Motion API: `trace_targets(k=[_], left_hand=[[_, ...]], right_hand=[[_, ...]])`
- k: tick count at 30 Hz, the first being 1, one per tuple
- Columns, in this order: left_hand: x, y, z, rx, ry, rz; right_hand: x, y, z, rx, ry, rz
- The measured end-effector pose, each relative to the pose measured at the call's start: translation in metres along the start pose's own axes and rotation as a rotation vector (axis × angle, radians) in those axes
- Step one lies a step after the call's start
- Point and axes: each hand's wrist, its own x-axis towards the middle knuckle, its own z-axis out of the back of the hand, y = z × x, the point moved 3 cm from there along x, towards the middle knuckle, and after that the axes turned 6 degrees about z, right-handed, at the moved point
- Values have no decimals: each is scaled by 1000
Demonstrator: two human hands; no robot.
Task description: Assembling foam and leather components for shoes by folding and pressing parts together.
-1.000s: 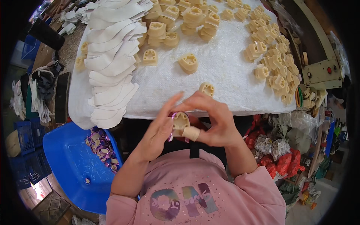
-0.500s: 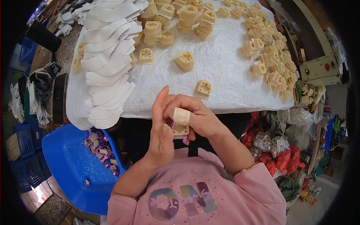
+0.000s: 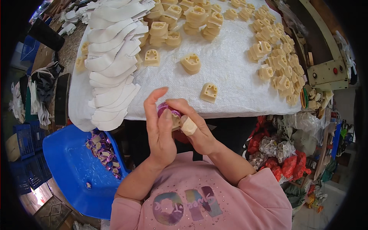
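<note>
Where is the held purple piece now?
In the head view, the purple piece is just left of centre, between the left hand and right hand, by the white sheet.

Far left, I see a black cylinder [image 3: 46, 34]. Nearer, a dark flat slab [image 3: 62, 99] just left of the white-covered bench [image 3: 237, 76], dark cloth [image 3: 46, 81] beside it. Blue crates [image 3: 27, 140] at left edge. On my right: pale machine panel [image 3: 326, 76], red button [image 3: 335, 71]. Near right, clear plastic [image 3: 312, 124], red bags [image 3: 289, 166].
</note>
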Motion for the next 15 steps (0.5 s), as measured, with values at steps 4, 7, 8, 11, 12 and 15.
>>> trace_targets(k=[4, 7, 8, 11, 12, 15], left_hand=[[-3, 3, 1, 54, 33, -24], [-2, 4, 3, 13, 94, 38], [-1, 0, -1, -175, 115, 130], [2, -4, 3, -377, 182, 186], [5, -6, 6, -397, 239, 155], [8, -2, 14, -40, 286, -2]], right_hand=[[5, 3, 0, -215, 75, 140], [5, 2, 1, -336, 33, 193], [6, 3, 4, -304, 17, 46], [13, 10, 6, -192, -28, -198], [15, 10, 7, -121, -64, -295], [26, 26, 20, -581, -32, 25]])
